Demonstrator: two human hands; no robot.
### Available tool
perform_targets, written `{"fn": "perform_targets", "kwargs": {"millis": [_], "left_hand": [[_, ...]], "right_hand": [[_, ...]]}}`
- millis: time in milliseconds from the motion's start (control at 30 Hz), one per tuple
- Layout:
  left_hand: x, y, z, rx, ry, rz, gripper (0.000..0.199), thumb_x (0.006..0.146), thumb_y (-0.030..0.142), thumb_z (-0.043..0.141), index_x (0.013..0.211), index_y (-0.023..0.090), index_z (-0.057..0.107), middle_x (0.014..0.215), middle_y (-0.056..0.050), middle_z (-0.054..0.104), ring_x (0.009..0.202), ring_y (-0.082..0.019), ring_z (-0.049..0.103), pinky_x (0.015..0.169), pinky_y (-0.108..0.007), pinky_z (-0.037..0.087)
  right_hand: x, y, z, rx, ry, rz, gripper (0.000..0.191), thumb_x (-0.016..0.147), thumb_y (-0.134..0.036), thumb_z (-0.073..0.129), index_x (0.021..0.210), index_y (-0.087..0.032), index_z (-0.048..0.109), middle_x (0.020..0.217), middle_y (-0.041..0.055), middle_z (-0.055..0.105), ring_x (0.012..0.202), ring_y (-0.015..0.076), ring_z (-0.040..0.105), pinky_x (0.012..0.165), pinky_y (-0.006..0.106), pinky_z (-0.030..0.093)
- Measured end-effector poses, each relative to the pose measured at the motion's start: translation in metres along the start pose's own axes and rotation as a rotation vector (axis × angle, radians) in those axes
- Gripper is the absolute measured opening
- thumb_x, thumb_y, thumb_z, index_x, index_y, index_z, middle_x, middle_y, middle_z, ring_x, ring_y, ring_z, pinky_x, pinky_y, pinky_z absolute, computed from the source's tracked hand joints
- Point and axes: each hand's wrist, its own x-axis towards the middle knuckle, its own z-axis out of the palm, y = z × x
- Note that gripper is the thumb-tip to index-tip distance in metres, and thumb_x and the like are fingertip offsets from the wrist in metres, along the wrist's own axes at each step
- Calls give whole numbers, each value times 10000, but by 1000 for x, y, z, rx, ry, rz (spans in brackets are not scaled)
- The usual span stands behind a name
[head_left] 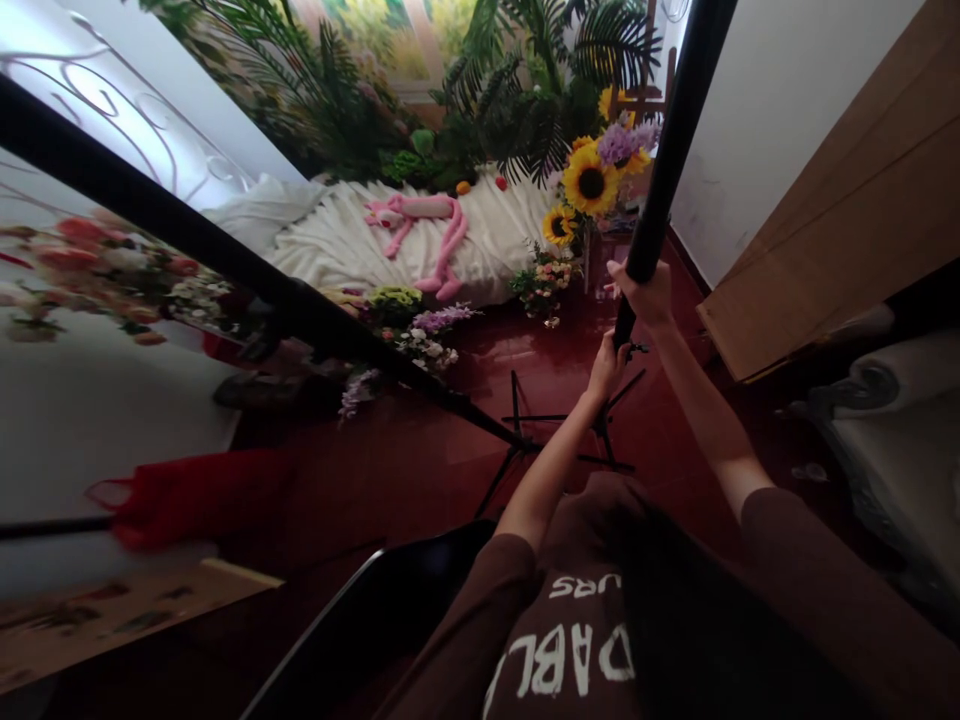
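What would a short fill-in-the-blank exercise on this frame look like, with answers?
1. The left hand and right hand grip the black pole, the ____ hand higher.
2. In the picture, the plush toy lies to the ____ of the sunflowers.
3. The plush toy is coloured ____.

Missing words: right; left; pink.

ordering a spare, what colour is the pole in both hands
The pole is black, seen best in the head view.
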Motion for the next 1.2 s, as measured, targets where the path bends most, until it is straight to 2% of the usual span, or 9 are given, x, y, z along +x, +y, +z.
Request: {"fn": "perform_targets", "kwargs": {"millis": [100, 233, 300, 400, 500, 633, 733, 833, 1200], "left_hand": [[0, 3, 0, 4, 2, 0, 355, 979, 430, 449, 1223, 176, 494, 955, -74, 661, 796, -136, 624, 801, -281, 505], [0, 4, -1, -25, 15, -2, 343, 971, 427, 467, 1210, 184, 511, 966, -70, 659, 799, -138, 622, 808, -288, 497], [-1, 3, 0, -39, 20, -13, 344, 968, 427, 472, 1213, 191, 518, 961, -65, 659, 791, -136, 620, 801, -284, 495], [-1, 2, 0, -45, 29, -16, 345, 964, 422, 481, 1221, 195, 522, 961, -65, 660, 803, -140, 619, 803, -285, 494], [-1, 1, 0, -47, 28, 5, 342, 967, 405, 477, 1224, 183, 520, 987, -78, 659, 814, -143, 622, 806, -290, 497], [0, 0, 1, -47, 23, 7, 323, 970, 393, 478, 1207, 180, 528, 968, -71, 663, 799, -136, 618, 795, -278, 499], [0, -1, 1, -52, 48, -4, 331, 959, 414, 499, 1196, 185, 534, 966, -69, 660, 797, -136, 616, 792, -275, 496], [0, -2, 2, -63, 46, -10, 333, 957, 428, 495, 1190, 193, 535, 953, -58, 650, 770, -125, 606, 766, -262, 492], [-1, -7, 3, -73, 35, -4, 348, 956, 443, 479, 1209, 209, 526, 933, -41, 634, 761, -120, 596, 760, -257, 485]], "right_hand": [[12, -8, 0, 35, -24, -29, 280, 815, -434, 703, 711, -209, 574, 527, -67, 544, 542, 116, 648, 613, 262, 612], [11, -8, -3, 50, -80, -84, 276, 876, -447, 631, 764, -199, 584, 577, -61, 541, 595, 102, 653, 655, 257, 600], [5, -9, -9, 25, -112, -117, 286, 894, -474, 599, 843, -192, 608, 646, -45, 584, 671, 106, 672, 707, 263, 594], [-10, -5, -30, -53, -231, -162, 377, 829, -481, 692, 1053, -189, 611, 831, -6, 678, 799, 134, 687, 801, 296, 590], [-32, 20, -61, -164, -404, -159, 531, 746, -469, 774, 1162, -198, 587, 1010, 48, 710, 934, 193, 698, 864, 357, 588], [-67, 71, -96, -321, -522, -78, 443, 801, -452, 711, 1151, -200, 611, 1143, 106, 698, 1059, 251, 681, 935, 452, 561], [-87, 95, -105, -303, -492, -2, 426, 859, -459, 632, 1198, -204, 587, 1230, 128, 667, 1134, 254, 654, 950, 467, 552], [-95, 104, -99, -219, -399, 39, 409, 919, -488, 539, 1227, -220, 547, 1256, 128, 654, 1163, 230, 643, 946, 440, 550], [-100, 127, -70, -328, -119, 40, 506, 978, -645, 275, 1130, -249, 550, 821, 26, 688, 752, 173, 676, 775, 316, 518]]}}
